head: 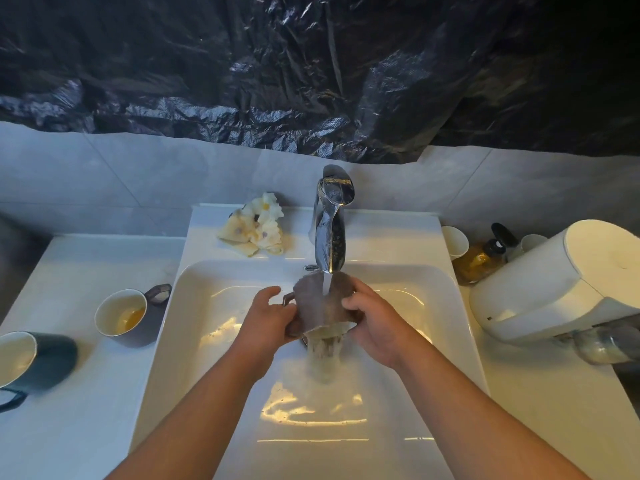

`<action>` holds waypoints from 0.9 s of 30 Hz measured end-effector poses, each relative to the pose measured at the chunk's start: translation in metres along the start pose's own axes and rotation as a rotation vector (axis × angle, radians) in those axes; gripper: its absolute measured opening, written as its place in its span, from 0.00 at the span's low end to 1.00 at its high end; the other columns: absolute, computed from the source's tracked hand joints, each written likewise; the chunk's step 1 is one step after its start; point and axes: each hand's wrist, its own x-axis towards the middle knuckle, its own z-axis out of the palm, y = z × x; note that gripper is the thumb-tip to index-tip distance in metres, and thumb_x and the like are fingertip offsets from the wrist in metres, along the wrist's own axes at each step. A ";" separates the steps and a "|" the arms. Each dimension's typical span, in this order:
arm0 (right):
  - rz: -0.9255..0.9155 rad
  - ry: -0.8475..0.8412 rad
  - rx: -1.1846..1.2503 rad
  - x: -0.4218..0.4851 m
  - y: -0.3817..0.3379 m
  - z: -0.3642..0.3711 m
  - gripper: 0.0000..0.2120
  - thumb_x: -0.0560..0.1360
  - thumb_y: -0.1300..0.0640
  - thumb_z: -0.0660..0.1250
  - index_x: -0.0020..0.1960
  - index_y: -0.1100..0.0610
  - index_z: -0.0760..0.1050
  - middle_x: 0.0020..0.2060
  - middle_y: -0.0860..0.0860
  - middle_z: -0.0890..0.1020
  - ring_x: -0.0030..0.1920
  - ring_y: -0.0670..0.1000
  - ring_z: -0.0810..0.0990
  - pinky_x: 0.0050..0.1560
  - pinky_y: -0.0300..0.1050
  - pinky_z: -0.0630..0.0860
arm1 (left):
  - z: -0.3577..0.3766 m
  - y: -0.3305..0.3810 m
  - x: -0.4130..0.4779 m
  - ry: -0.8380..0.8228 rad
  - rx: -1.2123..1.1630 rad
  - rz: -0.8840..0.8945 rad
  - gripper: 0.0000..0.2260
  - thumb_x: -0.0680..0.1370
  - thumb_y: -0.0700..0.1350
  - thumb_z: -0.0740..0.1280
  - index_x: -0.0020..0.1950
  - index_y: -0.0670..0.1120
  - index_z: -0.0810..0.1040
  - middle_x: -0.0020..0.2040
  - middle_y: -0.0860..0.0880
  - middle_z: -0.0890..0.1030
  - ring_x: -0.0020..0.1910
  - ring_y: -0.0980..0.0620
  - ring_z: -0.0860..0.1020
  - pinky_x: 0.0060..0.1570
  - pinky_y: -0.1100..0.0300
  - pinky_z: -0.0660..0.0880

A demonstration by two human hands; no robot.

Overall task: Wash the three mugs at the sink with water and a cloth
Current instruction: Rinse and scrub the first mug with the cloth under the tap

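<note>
- We stand at a white sink [446,306] set in a pale counter [86,410]. A grey tiled wall [104,174] rises behind it, with a crumpled black plastic sheet [311,64] hung above.
- The first mug [325,330] is over the middle of the basin under the tap [330,223], tipped so its mouth faces us. The water stream [326,284] lands on top and water spills out past the rim.
- A grey cloth [322,301] lies draped over the mug's upper side and hides most of it. Soaked, it looks limp, and we judge it will slide on the glaze unless pressed.
- Our left hand [272,318] has its fingers curled round the mug's side, just by the handle. Our right hand [369,318] curls over the opposite side, pinching the cloth against the mug's wall.
- We judge the mug stiff, fairly weighty, slick when wet and likely to chip if it knocks the basin. The handle and the body opposite it look like the safest holds.
- The second mug [121,317] sits on the counter just left of the basin, with yellowish liquid in its bottom.
- The third mug [34,362] is farther left, near the frame's edge. We cannot tell whether it is upright or on its side.
- A crumpled pale rag [256,226] lies behind the basin.
- On the right are a paper cup [455,242], an amber bottle [479,261] and a white appliance [561,282].
</note>
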 end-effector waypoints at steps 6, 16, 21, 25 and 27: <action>0.050 -0.063 -0.090 0.003 -0.001 -0.003 0.36 0.62 0.62 0.59 0.71 0.51 0.70 0.61 0.53 0.77 0.59 0.54 0.73 0.55 0.50 0.71 | -0.002 -0.007 0.000 0.042 0.079 0.174 0.15 0.81 0.31 0.57 0.58 0.42 0.81 0.48 0.36 0.84 0.43 0.41 0.84 0.52 0.43 0.83; 0.015 -0.060 -0.203 -0.011 0.002 0.003 0.30 0.66 0.55 0.61 0.69 0.46 0.71 0.64 0.55 0.77 0.63 0.57 0.75 0.64 0.60 0.74 | -0.007 -0.012 -0.010 0.029 0.052 0.218 0.14 0.82 0.33 0.58 0.53 0.44 0.83 0.35 0.47 0.79 0.34 0.46 0.78 0.47 0.50 0.82; -0.083 0.000 -0.223 -0.016 0.006 0.011 0.21 0.73 0.45 0.63 0.66 0.45 0.73 0.59 0.50 0.82 0.61 0.54 0.80 0.66 0.59 0.73 | -0.001 -0.008 -0.013 -0.060 -0.050 -0.026 0.15 0.83 0.34 0.54 0.60 0.38 0.80 0.28 0.49 0.80 0.26 0.53 0.79 0.46 0.49 0.82; -0.086 0.039 -0.240 -0.020 0.005 0.014 0.24 0.73 0.41 0.61 0.67 0.44 0.72 0.62 0.49 0.81 0.65 0.52 0.77 0.69 0.55 0.68 | 0.004 -0.003 -0.019 -0.114 -0.151 -0.162 0.16 0.82 0.33 0.53 0.58 0.37 0.81 0.33 0.45 0.80 0.29 0.52 0.79 0.30 0.60 0.78; -0.060 0.080 -0.249 -0.022 0.004 0.012 0.22 0.76 0.38 0.60 0.69 0.41 0.71 0.66 0.46 0.77 0.68 0.50 0.73 0.72 0.55 0.66 | 0.004 -0.001 -0.022 -0.126 -0.188 -0.207 0.15 0.80 0.33 0.54 0.54 0.37 0.81 0.32 0.44 0.78 0.27 0.52 0.76 0.24 0.64 0.71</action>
